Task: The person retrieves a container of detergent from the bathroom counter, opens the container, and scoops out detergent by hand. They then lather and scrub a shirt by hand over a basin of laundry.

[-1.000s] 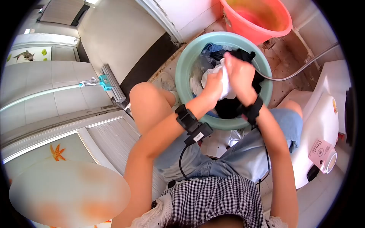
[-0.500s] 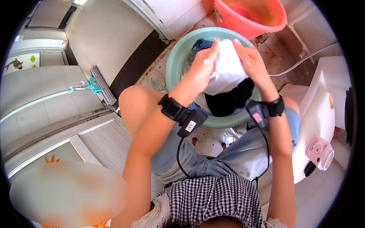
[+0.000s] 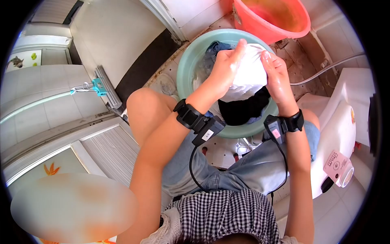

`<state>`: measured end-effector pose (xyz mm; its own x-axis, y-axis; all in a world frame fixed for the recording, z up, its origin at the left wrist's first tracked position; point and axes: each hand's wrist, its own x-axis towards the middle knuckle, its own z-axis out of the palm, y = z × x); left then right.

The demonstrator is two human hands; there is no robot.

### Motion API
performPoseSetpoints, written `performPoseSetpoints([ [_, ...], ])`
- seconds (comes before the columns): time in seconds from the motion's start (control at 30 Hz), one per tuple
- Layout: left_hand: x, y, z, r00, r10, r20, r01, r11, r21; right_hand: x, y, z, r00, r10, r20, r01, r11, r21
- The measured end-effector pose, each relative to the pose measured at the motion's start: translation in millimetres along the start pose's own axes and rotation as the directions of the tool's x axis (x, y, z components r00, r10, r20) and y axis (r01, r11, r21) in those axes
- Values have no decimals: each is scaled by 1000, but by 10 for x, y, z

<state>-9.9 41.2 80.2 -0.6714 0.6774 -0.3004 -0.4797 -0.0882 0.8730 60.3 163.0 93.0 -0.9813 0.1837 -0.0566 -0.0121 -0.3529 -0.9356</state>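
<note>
A wet white cloth (image 3: pixel 250 71) is stretched between my two hands over a pale green basin (image 3: pixel 185 69). My left hand (image 3: pixel 227 67) grips its left side, thumb pointing up along the edge. On the other side my right hand (image 3: pixel 278 75) pinches the cloth's upper right edge between thumb and fingers. Below the cloth, black fabric (image 3: pixel 241 110) lies in the basin. Blue denim fabric (image 3: pixel 215 49) sits at the basin's far left, beside some water. Which garment the white cloth is, I cannot tell.
A red-pink tub (image 3: pixel 272 20) stands behind the basin. A grey hose (image 3: pixel 325 67) runs off to the right. A pink-labelled bottle (image 3: pixel 339 168) lies on the right near a white appliance-like surface. A mop (image 3: pixel 101 87) with a turquoise clamp is at the left.
My right hand has turned and shifted right and slightly down, its fingers now curled on the cloth's edge. The white cloth is spread wider between my hands.
</note>
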Motion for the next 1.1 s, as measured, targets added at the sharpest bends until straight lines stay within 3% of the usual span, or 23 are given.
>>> performPoseSetpoints([
  [0.03,-2,-46,47,999,-44,-27,39,984,-175,-25,25,57,1000,3,-1,-3,1000,-1],
  [0.1,40,-210,55,982,-183,-46,150,904,-401,-99,147,135,971,-199,-131,92,819,-567],
  [0.17,217,-738,-115,951,-256,172,305,693,-654,-152,288,222,840,-473,267,383,168,-908],
  [0.23,-38,-607,167,934,-350,-74,272,829,-489,-11,336,177,776,-614,145,313,175,-934],
  [0.27,-54,-597,190,931,-339,-133,270,889,-371,43,270,105,848,-529,19,107,136,-985],
  [0.33,-51,-471,139,928,-342,-149,320,935,-152,28,258,158,847,-532,-7,131,221,-967],
  [0.37,-44,-412,76,948,-306,-84,278,929,-246,-8,290,223,828,-560,42,193,213,-958],
  [0.4,10,-366,-21,945,-323,-52,282,883,-376,-30,389,290,727,-648,229,355,69,-932],
  [0.47,84,-448,-87,948,-318,-21,256,800,-542,-54,410,323,740,-639,211,339,83,-937],
  [0.5,-13,-381,57,936,-318,-151,238,889,-392,22,409,258,716,-668,202,345,86,-935],
  [0.57,-107,-380,199,938,-251,-238,223,965,-139,134,331,76,854,-516,-66,8,139,-990],
  [0.63,-2,-430,105,959,-202,-201,167,970,-180,71,368,148,814,-581,-8,112,171,-979],
  [0.67,105,-456,-48,957,-270,-108,209,897,-389,16,478,178,762,-635,126,305,181,-935],
  [0.7,102,-372,-112,948,-317,-6,256,775,-577,-112,461,326,753,-614,237,334,48,-941],
  [0.77,27,-334,12,935,-310,-172,161,804,-573,-36,528,255,734,-635,241,357,60,-932],
  [0.83,-33,-374,144,916,-295,-272,231,942,-243,103,421,142,781,-624,30,122,105,-987],
  [0.9,-64,-432,148,940,-246,-237,223,967,-121,106,397,121,833,-552,-49,26,128,-991],
  [0.93,-3,-488,36,961,-246,-129,211,948,-240,50,470,172,803,-597,-5,149,208,-967],
  [0.97,70,-559,-113,973,-231,-25,206,911,-358,-22,569,248,733,-670,115,259,118,-959],
  [1.0,114,-441,-243,922,-109,372,327,733,-596,-55,519,294,776,-625,86,241,168,-956],
  [1.03,35,-512,-86,963,-268,29,257,877,-406,-66,461,317,813,-580,56,220,217,-951],
  [1.07,-20,-537,14,957,-288,-41,260,909,-325,34,456,236,757,-651,64,199,136,-971],
  [1.1,-45,-503,92,948,-300,-109,267,933,-240,82,428,152,798,-603,7,117,144,-983],
])
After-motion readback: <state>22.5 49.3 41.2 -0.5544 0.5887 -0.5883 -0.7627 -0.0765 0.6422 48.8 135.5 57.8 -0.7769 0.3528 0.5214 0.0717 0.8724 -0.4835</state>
